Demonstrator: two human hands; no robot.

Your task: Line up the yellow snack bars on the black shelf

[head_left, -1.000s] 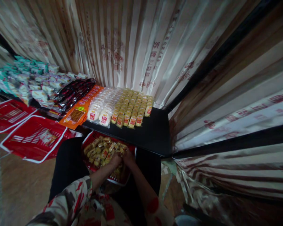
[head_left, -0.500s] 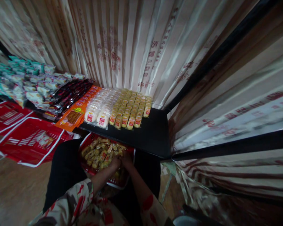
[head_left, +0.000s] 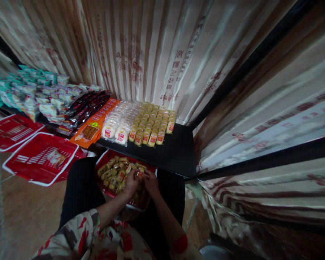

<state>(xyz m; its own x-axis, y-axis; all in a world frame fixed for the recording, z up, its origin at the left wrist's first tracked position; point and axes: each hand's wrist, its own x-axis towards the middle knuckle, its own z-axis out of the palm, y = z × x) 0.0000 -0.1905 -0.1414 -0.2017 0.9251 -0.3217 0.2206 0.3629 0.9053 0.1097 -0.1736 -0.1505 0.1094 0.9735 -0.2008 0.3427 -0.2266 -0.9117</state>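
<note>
A red basket sits on my lap, filled with small yellow wrapped snack packs. Above its right part, my left hand and my right hand come close together. Between their fingertips is one wrapped snack pack with a red label, and the fingers of both hands are closed on it. On the black table in front, matching yellow packs stand in neat rows. White round wrapped snacks lie in rows to their left.
Farther left on the table lie an orange snack bag, dark red packets and white and green packets. Two red baskets with white rims, the nearer one holding a packet, stand left of my knee. Printed curtains hang behind the table.
Both hands have risen from among the packs toward the basket's upper right, and a snack pack now shows between them. The whole view has shifted slightly.
</note>
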